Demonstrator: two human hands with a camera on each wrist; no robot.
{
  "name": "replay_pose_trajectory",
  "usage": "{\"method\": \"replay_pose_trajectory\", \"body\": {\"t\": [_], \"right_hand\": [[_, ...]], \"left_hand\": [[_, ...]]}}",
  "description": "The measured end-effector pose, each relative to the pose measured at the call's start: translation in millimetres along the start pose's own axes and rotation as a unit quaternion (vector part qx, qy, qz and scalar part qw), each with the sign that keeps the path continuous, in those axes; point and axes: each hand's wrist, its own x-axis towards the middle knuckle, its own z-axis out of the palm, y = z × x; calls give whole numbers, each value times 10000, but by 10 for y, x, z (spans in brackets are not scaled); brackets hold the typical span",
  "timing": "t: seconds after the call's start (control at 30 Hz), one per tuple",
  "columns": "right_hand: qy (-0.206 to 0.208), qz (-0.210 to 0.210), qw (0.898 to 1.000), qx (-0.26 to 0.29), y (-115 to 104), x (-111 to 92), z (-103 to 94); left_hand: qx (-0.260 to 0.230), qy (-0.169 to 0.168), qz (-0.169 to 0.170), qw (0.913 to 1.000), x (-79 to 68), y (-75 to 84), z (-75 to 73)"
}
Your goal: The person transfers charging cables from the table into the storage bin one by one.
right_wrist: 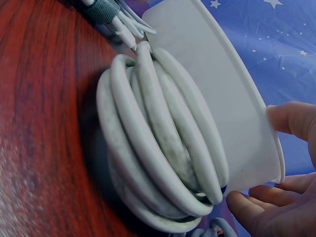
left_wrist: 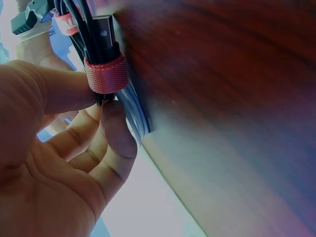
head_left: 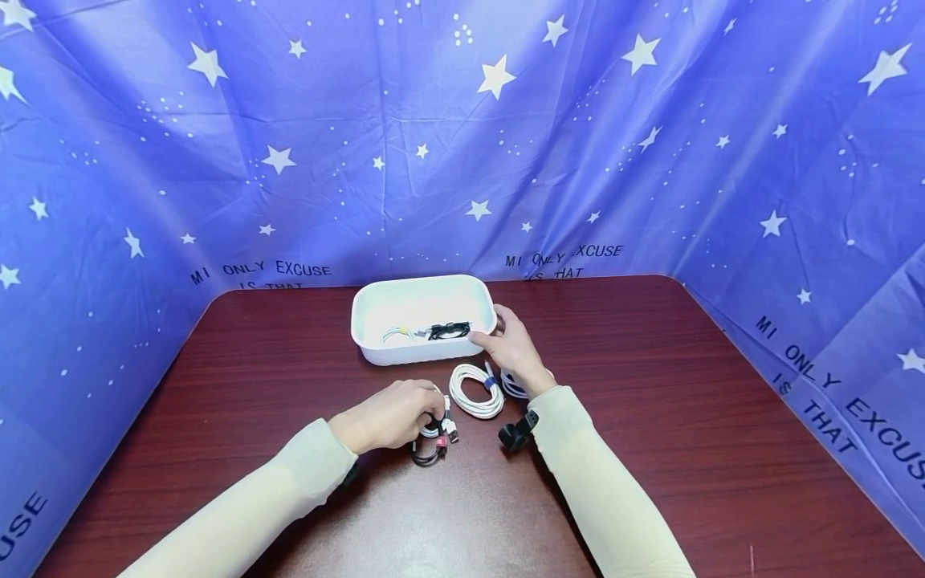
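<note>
My left hand (head_left: 401, 409) pinches a black USB cable bundle (head_left: 429, 457) between thumb and index finger. In the left wrist view its red strap (left_wrist: 107, 75) sits right above the fingertips, below a metal plug (left_wrist: 105, 30). A white cable (head_left: 451, 424) with a USB plug lies close to those fingers, partly hidden. My right hand (head_left: 515, 345) grips the right end of a white box (head_left: 405, 353), thumb at the rim and fingers along the outer wall. Inside the box are a black cable (head_left: 450, 330) and a pale cable (head_left: 396, 333) with a yellow tie.
A white coiled cable (head_left: 477, 393) with a blue strap lies in front of the box. Another white coil (head_left: 511, 385) is partly covered by my right wrist. The wooden table (head_left: 289, 353) meets a blue star-patterned curtain (head_left: 390, 144) at its back and sides.
</note>
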Motion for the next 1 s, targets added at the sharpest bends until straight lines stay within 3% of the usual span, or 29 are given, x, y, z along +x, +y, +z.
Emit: {"method": "replay_pose_trajectory", "body": {"t": [1.0], "right_hand": [[-4, 52, 10000, -68, 2, 0, -3]], "left_hand": [[-187, 147, 152, 9996, 12, -9, -78]]}}
